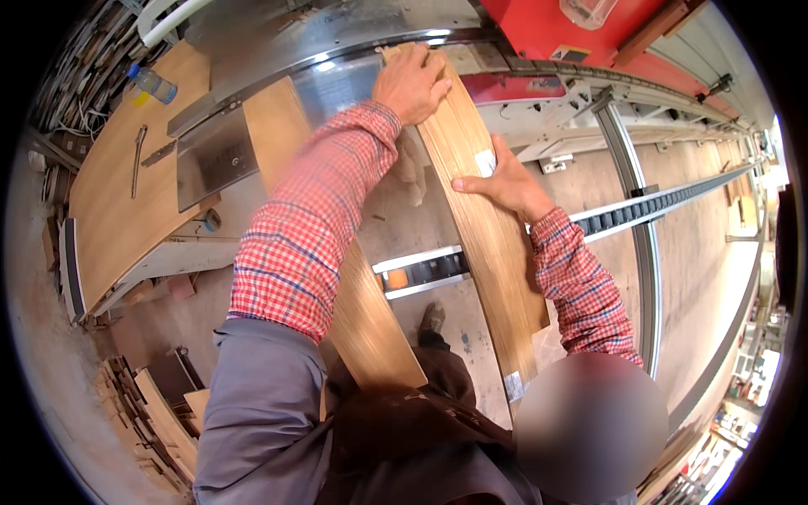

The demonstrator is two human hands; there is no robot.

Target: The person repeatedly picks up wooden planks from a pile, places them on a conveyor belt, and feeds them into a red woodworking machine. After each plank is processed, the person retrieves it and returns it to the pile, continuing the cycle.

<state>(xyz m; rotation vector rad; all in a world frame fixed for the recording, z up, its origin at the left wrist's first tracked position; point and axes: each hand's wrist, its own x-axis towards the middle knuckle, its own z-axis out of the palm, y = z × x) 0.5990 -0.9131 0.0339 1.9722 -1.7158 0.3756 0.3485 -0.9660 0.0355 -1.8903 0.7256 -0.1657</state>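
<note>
"Brown wood is seen under both hands; how is it held?"

"At the far end of a long, light-brown wood-grain board [497, 252], fingers of the bare left hand [412, 87] are bent over; whether anything is pinched underneath cannot be told. Partway along, its right edge is clasped by the bare right hand [509, 185], with the thumb laid on the upper face and most fingers hidden."

"And how is its length turned?"

"Its long axis is pointed from the left hand back toward the body, slanted rightward. A long stretch is left on the near side of both grips, and by the right hand that near end is more closely approached."

"What is placed around it?"

"A silver metal rail with black rollers [425, 269] is crossed from above. Leftward, a second light-brown plank [370, 311] is partly hidden by the red-and-white checked sleeve [295, 227]. Farther left, a clear, blue-capped plastic bottle [156, 87] is stood or laid on a light-brown wooden table [105, 210]."
</note>
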